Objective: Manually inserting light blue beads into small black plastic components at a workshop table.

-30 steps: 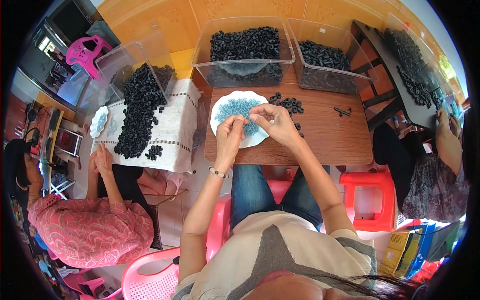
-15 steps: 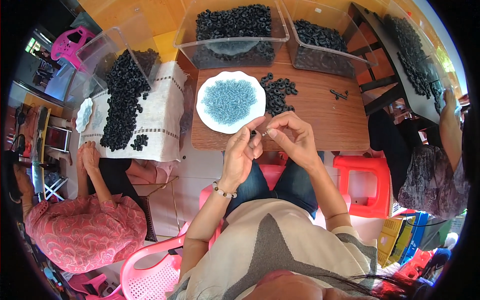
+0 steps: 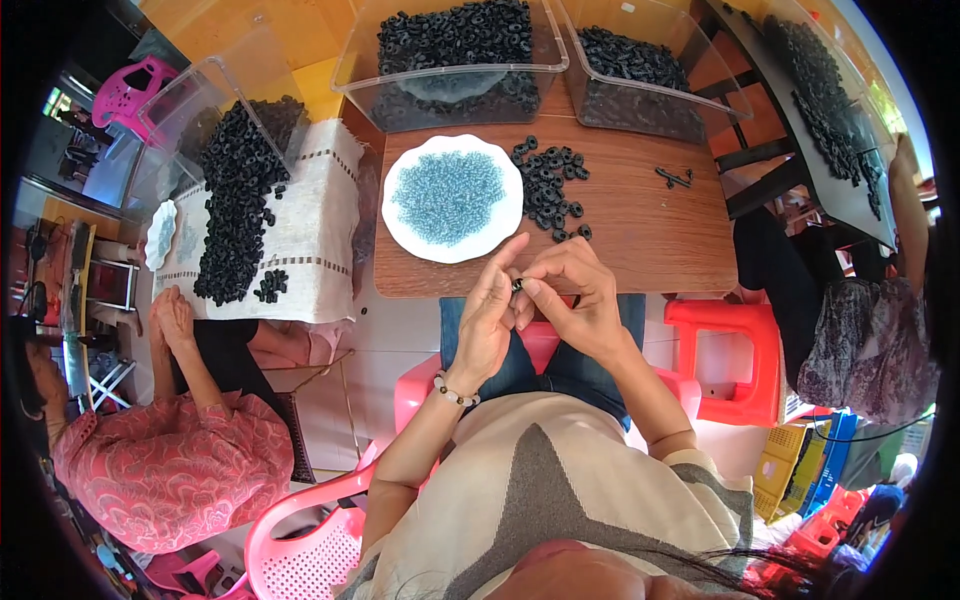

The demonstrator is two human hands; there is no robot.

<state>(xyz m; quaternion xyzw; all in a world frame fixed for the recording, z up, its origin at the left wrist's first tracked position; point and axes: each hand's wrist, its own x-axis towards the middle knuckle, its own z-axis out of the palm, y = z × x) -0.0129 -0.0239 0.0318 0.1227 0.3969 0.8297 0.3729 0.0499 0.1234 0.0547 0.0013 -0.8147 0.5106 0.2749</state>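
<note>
My hands meet over the near edge of the brown table (image 3: pixel 640 225). A small black ring-shaped part (image 3: pixel 517 285) is pinched in the fingers of my left hand (image 3: pixel 484 325). My right hand (image 3: pixel 588 308) is closed, thumb and fingertips pressed against that part; anything tiny between them is too small to make out. Beyond my left hand stands a white scalloped plate (image 3: pixel 513 215) of small pale-blue beads (image 3: pixel 450 197). Loose black ring-shaped parts (image 3: pixel 546 188) lie to the right of the plate.
Clear bins (image 3: pixel 450 68) (image 3: pixel 650 85) of black parts stand at the back. Small black pieces (image 3: pixel 673 178) lie at the table's right. Co-workers sit at a cloth-covered table (image 3: pixel 325 220) on the left and a dark table on the right. A red stool (image 3: pixel 725 385) stands beside me.
My right hand has moved in against my left, and the black part now shows between the fingertips. The whole view has shifted slightly.
</note>
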